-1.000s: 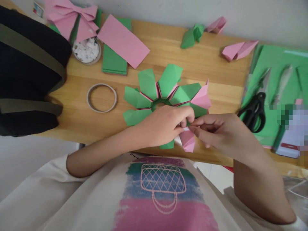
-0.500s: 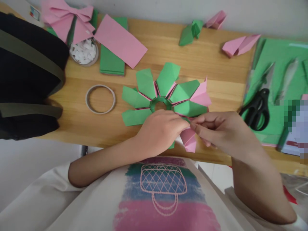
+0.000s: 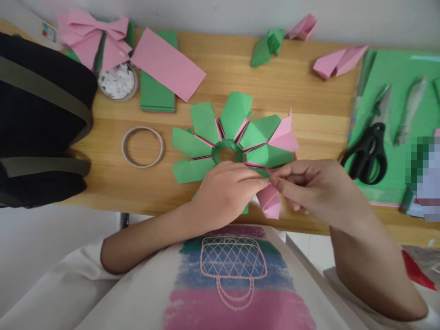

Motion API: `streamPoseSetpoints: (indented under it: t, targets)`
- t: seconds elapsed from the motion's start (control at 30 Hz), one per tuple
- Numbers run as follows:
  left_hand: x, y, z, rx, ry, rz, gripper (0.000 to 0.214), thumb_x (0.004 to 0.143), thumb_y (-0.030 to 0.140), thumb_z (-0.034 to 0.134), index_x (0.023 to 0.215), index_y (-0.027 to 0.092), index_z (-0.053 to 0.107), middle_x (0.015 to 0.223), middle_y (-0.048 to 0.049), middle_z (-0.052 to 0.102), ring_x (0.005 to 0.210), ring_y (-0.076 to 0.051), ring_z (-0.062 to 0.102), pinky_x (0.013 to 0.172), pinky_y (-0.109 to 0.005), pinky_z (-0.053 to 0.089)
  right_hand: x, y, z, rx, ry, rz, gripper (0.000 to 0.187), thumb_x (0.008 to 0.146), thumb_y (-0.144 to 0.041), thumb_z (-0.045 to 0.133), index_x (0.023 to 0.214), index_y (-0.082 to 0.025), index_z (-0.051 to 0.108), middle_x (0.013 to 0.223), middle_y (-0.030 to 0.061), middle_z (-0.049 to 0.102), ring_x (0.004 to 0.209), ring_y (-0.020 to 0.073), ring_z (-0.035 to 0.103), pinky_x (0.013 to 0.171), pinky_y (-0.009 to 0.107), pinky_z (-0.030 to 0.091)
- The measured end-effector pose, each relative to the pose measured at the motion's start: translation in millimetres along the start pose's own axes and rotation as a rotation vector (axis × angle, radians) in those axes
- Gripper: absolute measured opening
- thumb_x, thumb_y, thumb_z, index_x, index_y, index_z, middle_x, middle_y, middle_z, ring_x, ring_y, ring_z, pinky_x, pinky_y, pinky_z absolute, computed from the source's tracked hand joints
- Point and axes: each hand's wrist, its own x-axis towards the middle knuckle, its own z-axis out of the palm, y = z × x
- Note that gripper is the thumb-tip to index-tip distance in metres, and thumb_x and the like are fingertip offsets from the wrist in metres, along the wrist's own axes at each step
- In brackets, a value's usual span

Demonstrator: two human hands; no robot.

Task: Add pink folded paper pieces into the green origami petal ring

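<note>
A ring of folded green and pink paper pieces (image 3: 236,114), shaped like a flower with a hole in the middle, lies near the table's front edge. My left hand (image 3: 228,190) covers its lower part, thumb and fingers closed on the paper there. My right hand (image 3: 299,183) pinches the ring's lower right side, its fingertips meeting those of the left. Below the fingertips a folded pink paper piece (image 3: 270,204) sticks out toward me. The exact spot of the pinch is hidden behind the fingers.
Left of the ring lies a roll of tape (image 3: 142,146). Behind stand a tub of white scraps (image 3: 118,82), pink paper (image 3: 168,64) and a pink bow (image 3: 99,34). Folded pieces (image 3: 268,48) lie at the back, scissors (image 3: 371,151) on green sheets (image 3: 388,87) at right, a black bag (image 3: 41,114) at left.
The camera view has shifted slightly, moving the table items a little in the picture. Both hands keep nearly the same pinch on the paper ring.
</note>
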Motion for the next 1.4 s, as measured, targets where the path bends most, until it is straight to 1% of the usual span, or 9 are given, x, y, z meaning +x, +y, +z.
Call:
streamPoseSetpoints:
  t: [0.2, 0.37, 0.47, 0.57, 0.7, 0.97, 1.17, 1.4]
  targets:
    - [-0.6, 1.0, 0.3, -0.026, 0.044, 0.003, 0.018, 0.094, 0.014, 0.053, 0.09, 0.016, 0.071, 0.088, -0.0023, 0.076, 0.081, -0.015, 0.07, 0.07, -0.028, 0.052, -1.5, -2.4, 1.1, -0.032, 0.029, -0.026, 0.014, 0.075, -0.03, 0.064, 0.065, -0.02, 0.067, 0.038, -0.0061, 0.049, 0.033, 0.0064, 0.04, 0.036, 0.021, 0.028]
    - [-0.7, 1.1, 1.3, -0.023, 0.05, 0.002, 0.016, 0.092, 0.012, 0.056, 0.087, 0.016, 0.071, 0.087, -0.0021, 0.076, 0.079, -0.016, 0.07, 0.068, -0.028, 0.052, -3.1, -2.1, 0.6, -0.076, 0.042, -0.051, 0.012, 0.074, -0.028, 0.063, 0.069, -0.019, 0.069, 0.039, -0.0064, 0.049, 0.035, 0.0064, 0.039, 0.037, 0.021, 0.029]
    - [-0.2, 0.9, 1.6, -0.037, 0.052, -0.003, 0.015, 0.091, 0.012, 0.057, 0.086, 0.016, 0.071, 0.085, -0.002, 0.076, 0.078, -0.015, 0.069, 0.068, -0.028, 0.051, -3.9, -1.8, 1.2, -0.1, 0.048, -0.068, 0.013, 0.075, -0.028, 0.062, 0.067, -0.02, 0.069, 0.041, -0.006, 0.05, 0.037, 0.0065, 0.04, 0.038, 0.021, 0.029]
    - [0.6, 0.8, 1.3, -0.06, 0.045, -0.016, 0.014, 0.091, 0.012, 0.058, 0.087, 0.015, 0.07, 0.085, -0.0022, 0.076, 0.079, -0.015, 0.069, 0.069, -0.027, 0.05, -4.6, -2.6, 1.5, -0.11, 0.046, -0.08, 0.014, 0.075, -0.028, 0.06, 0.065, -0.02, 0.068, 0.042, -0.0056, 0.052, 0.038, 0.0066, 0.041, 0.038, 0.021, 0.029]
    - [1.3, 0.9, 0.4, -0.079, 0.002, -0.041, 0.015, 0.092, 0.012, 0.057, 0.085, 0.016, 0.069, 0.084, -0.0013, 0.075, 0.077, -0.014, 0.067, 0.068, -0.026, 0.049, -5.0, -4.6, 1.6, -0.127, 0.038, -0.083, 0.016, 0.075, -0.029, 0.06, 0.064, -0.021, 0.067, 0.042, -0.0056, 0.05, 0.038, 0.0069, 0.04, 0.038, 0.022, 0.028]
    - [1.0, 1.4, -0.2, -0.1, -0.021, -0.062, 0.016, 0.092, 0.012, 0.055, 0.084, 0.016, 0.068, 0.084, -0.0012, 0.075, 0.078, -0.013, 0.067, 0.069, -0.026, 0.048, -5.5, -3.9, 2.6, -0.134, 0.038, -0.072, 0.017, 0.076, -0.032, 0.061, 0.064, -0.021, 0.067, 0.043, -0.0051, 0.05, 0.038, 0.0075, 0.039, 0.038, 0.023, 0.027]
    - [0.2, 0.9, 1.2, -0.098, 0.0, -0.066, 0.015, 0.092, 0.012, 0.057, 0.081, 0.017, 0.067, 0.082, -0.0006, 0.075, 0.076, -0.014, 0.066, 0.069, -0.025, 0.048, -5.0, -3.5, 2.1, -0.122, 0.035, -0.053, 0.015, 0.075, -0.031, 0.061, 0.067, -0.021, 0.069, 0.042, -0.0055, 0.049, 0.038, 0.0073, 0.038, 0.038, 0.023, 0.027]
    - [0.2, 0.5, 0.9, -0.111, 0.002, -0.052, 0.013, 0.091, 0.012, 0.058, 0.082, 0.016, 0.068, 0.084, -0.0014, 0.075, 0.08, -0.013, 0.067, 0.072, -0.025, 0.05, -4.5, -2.9, 2.5, -0.104, 0.037, -0.054, 0.015, 0.075, -0.031, 0.062, 0.067, -0.02, 0.07, 0.042, -0.0051, 0.05, 0.038, 0.007, 0.039, 0.037, 0.022, 0.027]
